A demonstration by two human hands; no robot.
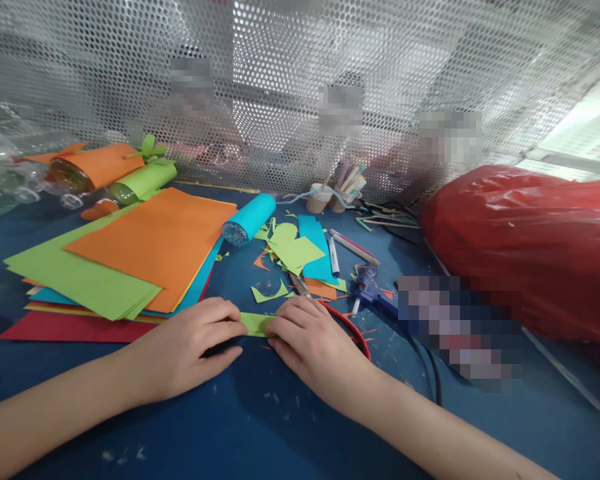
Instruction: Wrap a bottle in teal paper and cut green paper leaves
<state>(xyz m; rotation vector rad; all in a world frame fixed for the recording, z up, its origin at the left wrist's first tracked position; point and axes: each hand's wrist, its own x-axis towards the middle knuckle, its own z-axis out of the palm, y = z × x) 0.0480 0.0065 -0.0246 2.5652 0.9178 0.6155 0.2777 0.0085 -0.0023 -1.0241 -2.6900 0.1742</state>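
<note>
A narrow green paper strip (256,325) lies crosswise between my two hands, low over the blue table. My left hand (193,343) has its fingertips on the strip's left end. The right end is under the bent fingers of my right hand (315,343). Behind and partly beneath my right hand are scissors with red handles (353,328); their blades point away and much of them is hidden. Green paper offcuts (296,250) and a blue paper piece (316,250) lie just beyond.
Coloured paper sheets (155,243) are stacked at left. Behind lie a blue-wrapped bottle (250,219) and an orange-wrapped bottle (100,167). A glue gun (367,287) with a black cable and a marker (334,257) lie right of centre. A red plastic bag (525,247) bulks at right.
</note>
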